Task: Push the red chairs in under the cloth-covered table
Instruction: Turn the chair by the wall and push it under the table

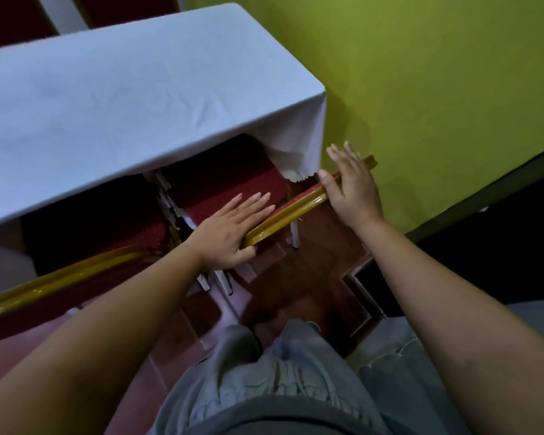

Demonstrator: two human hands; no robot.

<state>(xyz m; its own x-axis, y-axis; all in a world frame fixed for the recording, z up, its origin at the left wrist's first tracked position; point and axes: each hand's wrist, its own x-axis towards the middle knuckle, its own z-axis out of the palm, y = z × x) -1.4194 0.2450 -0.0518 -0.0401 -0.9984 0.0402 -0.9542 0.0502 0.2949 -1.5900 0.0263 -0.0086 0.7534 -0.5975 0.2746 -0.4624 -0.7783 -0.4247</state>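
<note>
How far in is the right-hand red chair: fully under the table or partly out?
Partly in. The chair's red seat runs under the white tablecloth, but its gold backrest rail, with both hands on it, stands clear of the table edge.

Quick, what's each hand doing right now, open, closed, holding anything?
Left hand: open, fingers flat, palm resting on the chair's gold top rail, not gripping.
Right hand: open, palm on the same rail near its far end, fingers extended.

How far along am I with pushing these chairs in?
Mostly done: the right chair's seat is already partly under the cloth. In hand: left hand and right hand rest open on its backrest rail. Left: the final shove; the left chair looks similar.
</note>
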